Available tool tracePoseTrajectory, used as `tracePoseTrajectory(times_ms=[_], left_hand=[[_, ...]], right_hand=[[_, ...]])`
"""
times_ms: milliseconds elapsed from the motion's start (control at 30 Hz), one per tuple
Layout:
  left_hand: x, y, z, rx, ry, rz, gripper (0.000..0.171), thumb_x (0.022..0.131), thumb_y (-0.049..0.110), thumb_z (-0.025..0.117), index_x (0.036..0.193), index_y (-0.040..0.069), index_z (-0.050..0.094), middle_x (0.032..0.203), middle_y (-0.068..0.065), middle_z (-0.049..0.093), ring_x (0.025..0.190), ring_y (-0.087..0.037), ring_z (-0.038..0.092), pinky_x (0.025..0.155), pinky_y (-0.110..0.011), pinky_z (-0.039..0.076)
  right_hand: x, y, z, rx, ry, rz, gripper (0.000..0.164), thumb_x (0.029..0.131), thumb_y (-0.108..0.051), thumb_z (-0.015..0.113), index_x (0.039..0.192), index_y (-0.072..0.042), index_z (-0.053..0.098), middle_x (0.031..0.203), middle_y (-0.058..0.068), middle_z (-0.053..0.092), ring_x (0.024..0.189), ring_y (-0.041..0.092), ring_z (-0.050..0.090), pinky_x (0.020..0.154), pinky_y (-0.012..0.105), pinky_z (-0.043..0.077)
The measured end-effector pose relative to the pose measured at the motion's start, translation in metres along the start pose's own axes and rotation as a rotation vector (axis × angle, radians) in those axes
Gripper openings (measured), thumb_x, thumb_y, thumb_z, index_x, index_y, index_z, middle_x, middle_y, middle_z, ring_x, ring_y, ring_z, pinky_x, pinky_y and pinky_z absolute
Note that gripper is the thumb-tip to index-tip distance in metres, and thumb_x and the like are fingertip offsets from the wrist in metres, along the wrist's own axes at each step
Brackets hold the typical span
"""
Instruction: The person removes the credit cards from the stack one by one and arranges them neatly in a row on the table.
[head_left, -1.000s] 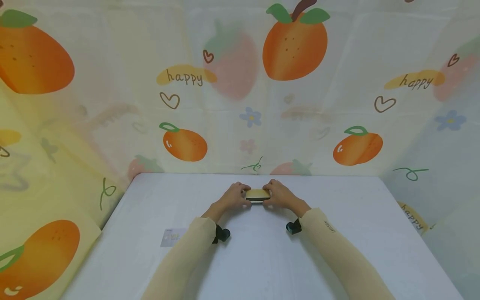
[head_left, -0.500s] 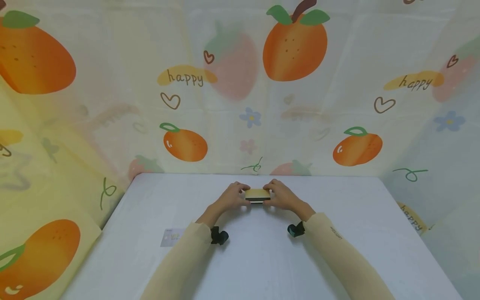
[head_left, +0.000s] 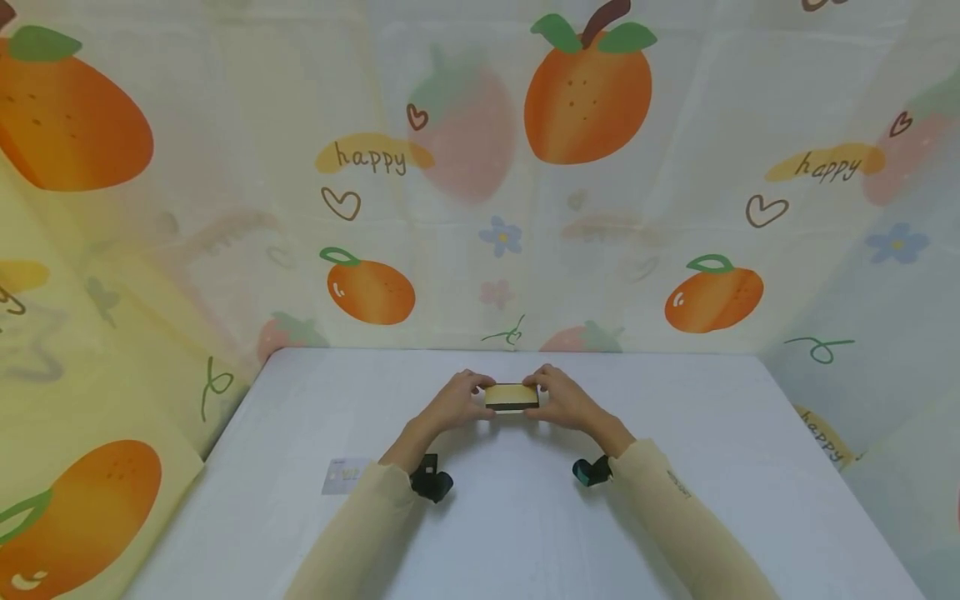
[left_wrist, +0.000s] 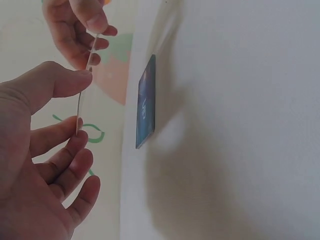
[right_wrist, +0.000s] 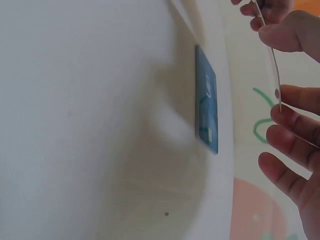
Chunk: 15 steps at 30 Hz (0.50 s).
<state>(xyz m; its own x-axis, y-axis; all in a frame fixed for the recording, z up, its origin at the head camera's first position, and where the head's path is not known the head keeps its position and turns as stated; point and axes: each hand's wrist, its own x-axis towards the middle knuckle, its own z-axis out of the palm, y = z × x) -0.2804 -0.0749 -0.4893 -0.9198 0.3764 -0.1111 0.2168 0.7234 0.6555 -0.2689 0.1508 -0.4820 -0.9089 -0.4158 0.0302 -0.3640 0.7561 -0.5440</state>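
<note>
A gold-coloured card [head_left: 512,394] with a dark stripe along its near edge is held between both hands above the table. My left hand [head_left: 452,403] pinches its left end, thumb on one face and fingertips on the other. At the opposite end, my right hand [head_left: 564,400] pinches it the same way. The wrist views show this thin card [left_wrist: 79,106] edge-on and slightly bowed. Below the hands, a blue card [left_wrist: 146,105] with pale lettering lies on the table; I cannot tell whether it is one card or a stack. In the head view the blue card is hidden.
A grey card [head_left: 345,475] with lettering lies flat on the white table [head_left: 517,517], partly covered by the left forearm. Behind the table's far edge hangs a fruit-patterned cloth [head_left: 457,275], and cloth also flanks both sides.
Both hands have shifted slightly nearer to me with the card between them. The card is a little lower in the head view, and the wrists have dropped back with it.
</note>
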Motion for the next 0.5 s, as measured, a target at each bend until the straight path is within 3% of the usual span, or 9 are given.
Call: tracePoseTrajectory(times_ms=[233, 500], left_hand=[[-0.013, -0.003, 0.001, 0.004, -0.015, -0.015, 0.055, 0.078, 0.027, 0.078, 0.129, 0.013, 0.061, 0.122, -0.008, 0.057, 0.115, -0.025, 0.052, 0.095, -0.042, 0.047], [-0.029, -0.005, 0.002, 0.024, -0.015, -0.001, 0.055, 0.076, 0.025, 0.080, 0.127, 0.011, 0.062, 0.119, -0.009, 0.058, 0.113, -0.026, 0.054, 0.093, -0.044, 0.048]], right_hand=[[-0.006, -0.008, 0.006, 0.016, -0.023, 0.033, 0.049, 0.078, -0.026, 0.080, 0.120, -0.006, 0.066, 0.115, 0.007, 0.057, 0.106, 0.026, 0.054, 0.094, 0.041, 0.047], [-0.014, -0.014, 0.015, 0.007, -0.020, -0.002, 0.048, 0.077, -0.027, 0.080, 0.119, -0.007, 0.066, 0.113, 0.006, 0.058, 0.104, 0.020, 0.054, 0.094, 0.040, 0.047]])
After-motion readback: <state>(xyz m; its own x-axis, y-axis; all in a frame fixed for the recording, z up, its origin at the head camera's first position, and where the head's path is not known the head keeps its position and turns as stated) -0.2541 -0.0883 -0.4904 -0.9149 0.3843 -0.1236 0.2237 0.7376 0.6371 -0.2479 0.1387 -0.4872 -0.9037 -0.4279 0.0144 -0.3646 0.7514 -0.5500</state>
